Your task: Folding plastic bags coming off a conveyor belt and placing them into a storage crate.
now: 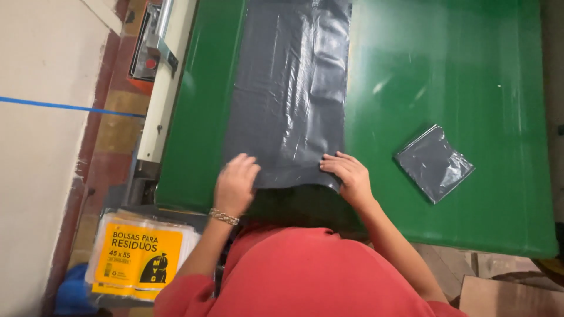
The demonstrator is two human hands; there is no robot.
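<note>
Head view shows the left hand (236,183) and right hand (349,175) spread flat, gripping nothing, pressing the near edge of a long grey plastic bag (288,94) at frame centre on the green table (470,70); thin, limp and slippery, it looks best pinched by its corners.

A long dark grey plastic bag (288,94) lies flat and slightly wrinkled, running from the worktop's near edge toward the far side.
</note>
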